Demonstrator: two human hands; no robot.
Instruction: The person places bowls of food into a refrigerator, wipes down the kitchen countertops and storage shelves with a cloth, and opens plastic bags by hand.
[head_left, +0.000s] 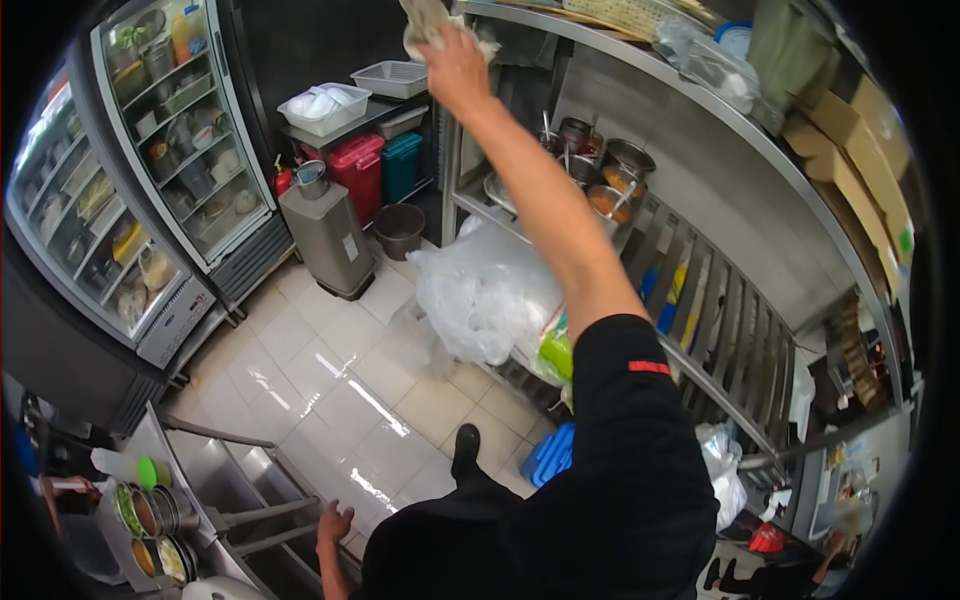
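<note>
My right arm stretches up and forward, and my right hand (458, 68) is closed around a pale, crumpled cloth (425, 22) at the front edge of the upper metal shelf (640, 58). Fingers cover part of the cloth, and the picture's top edge cuts it off. Low at my side hangs my left hand (335, 522), its fingers loosely apart and nothing in them. It is nearest to the steel legs (275, 515) of a metal counter. Beneath my right arm, a large clear plastic bag (485, 290) bulges out from the slatted rack (725, 310).
Metal pots (608, 203) with food and spoons stand on the rack. Glass-door fridges (175, 130) line the left. A grey bin (330, 235) and a dark bucket (400, 230) stand on the tiled floor (330, 385). A blue crate (550, 455) lies low beside me.
</note>
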